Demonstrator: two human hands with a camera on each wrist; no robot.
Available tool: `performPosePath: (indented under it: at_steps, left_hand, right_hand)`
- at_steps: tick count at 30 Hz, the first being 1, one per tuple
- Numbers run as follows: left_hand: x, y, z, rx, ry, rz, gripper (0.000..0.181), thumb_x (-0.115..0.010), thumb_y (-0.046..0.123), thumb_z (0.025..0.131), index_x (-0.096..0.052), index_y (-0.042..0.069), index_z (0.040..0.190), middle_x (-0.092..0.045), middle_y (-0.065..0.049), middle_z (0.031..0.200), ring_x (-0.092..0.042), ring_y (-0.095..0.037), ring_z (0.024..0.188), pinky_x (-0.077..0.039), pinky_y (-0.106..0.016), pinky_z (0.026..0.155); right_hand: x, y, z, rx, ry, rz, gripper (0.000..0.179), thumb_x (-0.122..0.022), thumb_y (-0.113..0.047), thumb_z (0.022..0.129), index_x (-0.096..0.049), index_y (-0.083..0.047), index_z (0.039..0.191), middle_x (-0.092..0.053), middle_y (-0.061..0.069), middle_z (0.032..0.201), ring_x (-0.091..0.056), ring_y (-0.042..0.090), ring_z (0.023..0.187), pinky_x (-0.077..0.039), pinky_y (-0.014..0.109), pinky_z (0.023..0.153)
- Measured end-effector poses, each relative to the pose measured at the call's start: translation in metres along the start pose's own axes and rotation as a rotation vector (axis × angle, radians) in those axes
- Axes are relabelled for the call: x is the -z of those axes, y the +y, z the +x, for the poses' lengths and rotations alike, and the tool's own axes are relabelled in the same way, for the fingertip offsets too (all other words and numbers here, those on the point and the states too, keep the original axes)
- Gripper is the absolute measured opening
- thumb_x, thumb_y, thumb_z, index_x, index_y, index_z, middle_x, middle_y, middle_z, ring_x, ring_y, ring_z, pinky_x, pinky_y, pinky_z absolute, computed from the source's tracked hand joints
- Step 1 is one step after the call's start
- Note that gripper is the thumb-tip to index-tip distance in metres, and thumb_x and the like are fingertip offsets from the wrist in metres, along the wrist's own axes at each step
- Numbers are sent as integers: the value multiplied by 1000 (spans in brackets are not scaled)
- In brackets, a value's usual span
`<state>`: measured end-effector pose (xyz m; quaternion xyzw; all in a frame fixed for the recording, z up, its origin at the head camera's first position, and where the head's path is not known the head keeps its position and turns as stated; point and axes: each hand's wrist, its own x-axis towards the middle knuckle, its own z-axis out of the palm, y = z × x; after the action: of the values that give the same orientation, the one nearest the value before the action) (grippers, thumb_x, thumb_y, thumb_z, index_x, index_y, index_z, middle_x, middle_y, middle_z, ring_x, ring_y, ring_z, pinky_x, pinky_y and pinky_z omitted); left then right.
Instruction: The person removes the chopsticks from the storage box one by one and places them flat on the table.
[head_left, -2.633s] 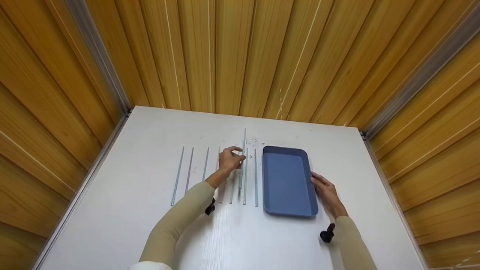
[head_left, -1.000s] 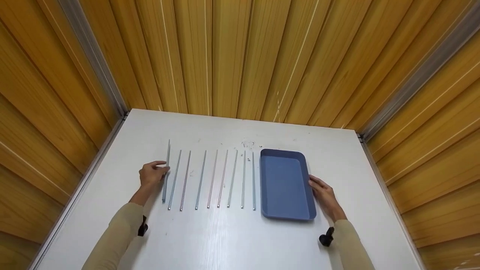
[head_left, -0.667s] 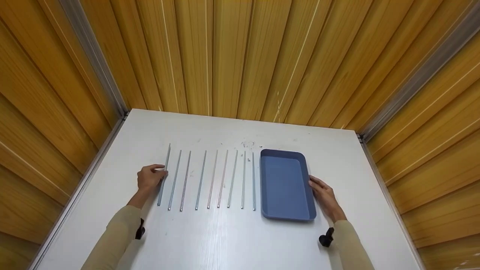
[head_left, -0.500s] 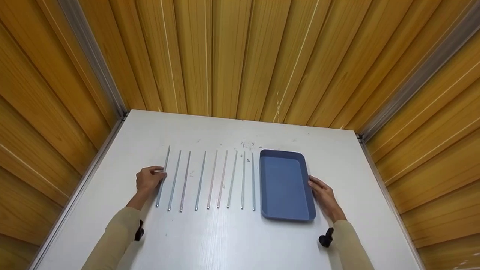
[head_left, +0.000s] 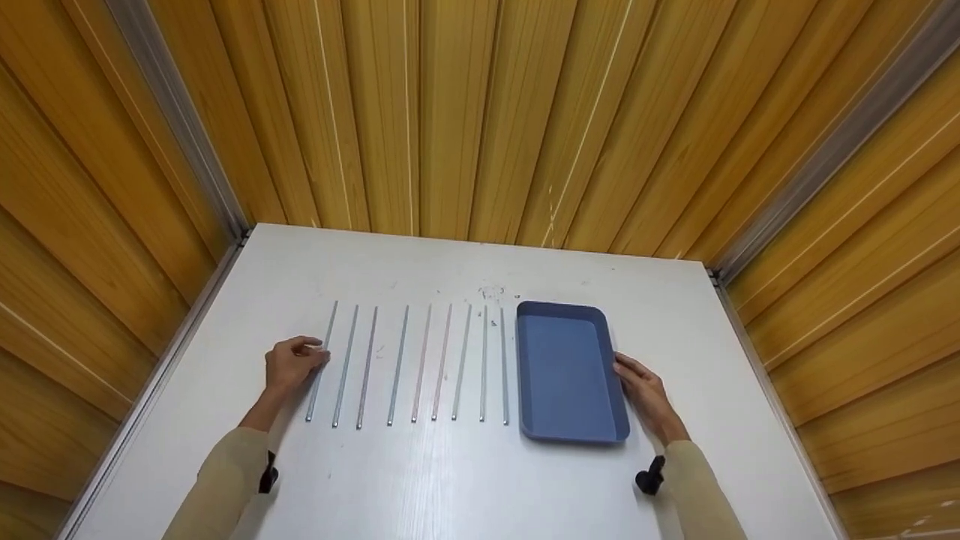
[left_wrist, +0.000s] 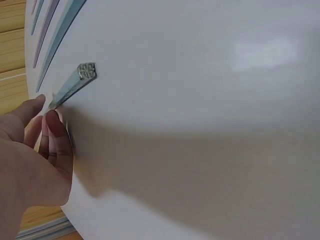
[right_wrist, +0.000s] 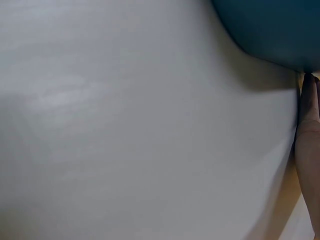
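My left hand (head_left: 291, 366) pinches the leftmost metal chopstick (head_left: 316, 392) between thumb and fingers; it lies on the table at the left end of a row. In the left wrist view, its patterned square end (left_wrist: 87, 71) points towards the camera, and the left hand (left_wrist: 35, 155) hides its other end. Several more chopsticks (head_left: 391, 390), bluish, purple and pinkish, lie roughly parallel to its right. A blue rectangular tray (head_left: 574, 433) stands right of the row. Against its right wall rest the nearly straight fingers of my right hand (head_left: 645, 388); the right wrist view shows the tray's corner (right_wrist: 270, 30).
The white table (head_left: 420, 487) carries small dark marks (head_left: 491, 291) behind the row. Wood-patterned panels (head_left: 450, 120) rise at the back and both sides, with metal posts (head_left: 176, 120) at the corners. A black wrist camera (head_left: 650, 476) sits by each sleeve.
My left hand has carried a chopstick from over the row's right part to its left end and lowered it onto the table. The right hand stays at the tray.
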<state>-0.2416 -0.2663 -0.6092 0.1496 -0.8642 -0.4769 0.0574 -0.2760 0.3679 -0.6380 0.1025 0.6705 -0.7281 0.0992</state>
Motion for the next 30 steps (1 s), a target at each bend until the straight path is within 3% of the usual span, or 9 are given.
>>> performPosePath:
  at_steps: [4, 9, 13, 15, 18, 21, 27, 30]
  left_hand:
    - [3, 5, -1, -15, -18, -60, 27, -75, 10, 91, -72, -4, 115, -71, -17, 92, -64, -15, 71, -50, -17, 56]
    - [2, 15, -3, -32, -36, -111, 25, -73, 12, 94, -72, -3, 114, -70, -13, 90, -68, -21, 71, -53, -22, 55]
    - [-2, 23, -4, -63, -58, -149, 25, -74, 11, 93, -73, -4, 113, -71, -16, 91, -70, -22, 69, -56, -25, 58]
    - [-4, 27, -4, -72, -65, -154, 25, -74, 11, 94, -73, -4, 113, -70, -17, 92, -70, -23, 70, -58, -27, 60]
    - [-7, 32, -3, -87, -73, -156, 25, -73, 13, 95, -73, -2, 114, -70, -18, 94, -71, -28, 75, -58, -26, 61]
    - [-9, 38, 0, -104, -73, -168, 25, -72, 13, 95, -72, -2, 115, -70, -18, 95, -71, -31, 78, -57, -23, 62]
    - [-9, 50, 6, -142, -57, -171, 27, -73, 15, 95, -72, -2, 116, -72, -15, 96, -67, -18, 76, -55, -19, 62]
    - [-5, 55, 8, -164, -57, -132, 29, -73, 17, 95, -71, 0, 119, -73, -17, 102, -65, -17, 86, -53, -17, 69]
  right_hand:
    - [0, 1, 0, 10, 7, 4, 58, -65, -16, 101, -43, 5, 151, -58, 0, 145, -57, -9, 119, -41, 15, 110]
    - [0, 0, 1, -14, -9, -36, 61, -64, -22, 102, -41, 1, 153, -44, 10, 159, -50, -2, 132, -30, 30, 125]
    - [-2, -1, 3, -28, -12, -42, 62, -63, -23, 103, -39, 1, 154, -36, 16, 164, -49, 0, 134, -25, 35, 128]
    - [-2, -1, 5, -25, -21, -35, 62, -62, -22, 103, -38, 3, 154, -35, 17, 164, -51, -4, 129, -25, 33, 127]
    - [-3, -2, 8, -14, -24, -27, 60, -61, -20, 103, -39, 4, 154, -40, 15, 162, -55, -11, 118, -35, 24, 120]
    - [-3, -4, 11, -8, -38, -31, 60, -61, -20, 104, -38, 4, 154, -39, 15, 162, -55, -13, 117, -39, 15, 112]
    - [-1, -15, 11, -2, -118, -87, 62, -55, -25, 107, -31, 2, 158, -27, 19, 167, -39, 11, 147, -42, 13, 107]
    - [-1, -24, 8, 7, -163, -145, 63, -52, -25, 108, -26, -1, 160, -25, 20, 168, -28, 27, 155, -40, 24, 115]
